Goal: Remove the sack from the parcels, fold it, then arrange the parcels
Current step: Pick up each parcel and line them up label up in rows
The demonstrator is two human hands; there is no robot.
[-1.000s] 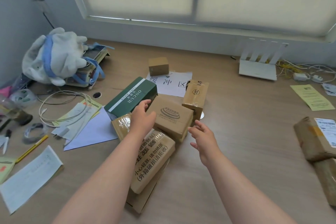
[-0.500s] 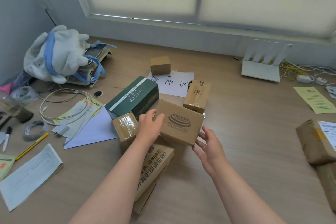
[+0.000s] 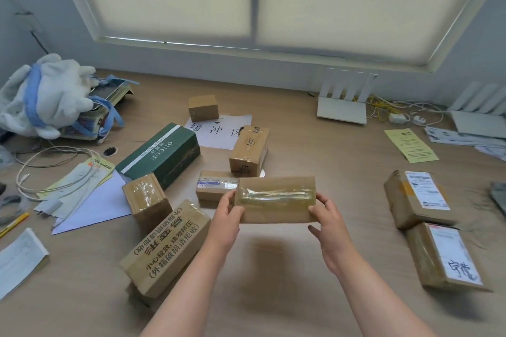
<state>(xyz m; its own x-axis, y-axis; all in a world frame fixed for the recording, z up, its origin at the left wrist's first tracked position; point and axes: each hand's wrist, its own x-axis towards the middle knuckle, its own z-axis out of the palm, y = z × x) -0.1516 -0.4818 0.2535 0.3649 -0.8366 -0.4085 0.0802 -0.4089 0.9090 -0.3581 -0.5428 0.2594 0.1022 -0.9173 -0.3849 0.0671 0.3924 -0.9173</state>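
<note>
A taped brown cardboard parcel [image 3: 276, 199] is lifted above the table, gripped at its ends by my left hand [image 3: 228, 213] and my right hand [image 3: 325, 215]. On the table beneath and to the left lie a long printed carton [image 3: 167, 247], a small taped box [image 3: 146, 200], a green ONCUR box [image 3: 160, 157], a flat labelled parcel [image 3: 215, 186], an upright brown box [image 3: 249, 149] and a small box [image 3: 203, 107] at the back. Two labelled parcels [image 3: 419, 198] [image 3: 445, 256] lie at the right. No sack is in view.
A white sheet with characters [image 3: 219, 133] lies under the far boxes. A plush toy [image 3: 45, 93], cables and papers [image 3: 82, 194] crowd the left. Two white routers [image 3: 343, 101] [image 3: 479, 117] with wires and a yellow leaflet [image 3: 410, 145] sit at the back right.
Both hands closed on the brown parcel, lifted it off the pile and turned it so its taped side faces me. A flat labelled parcel beneath is uncovered.
</note>
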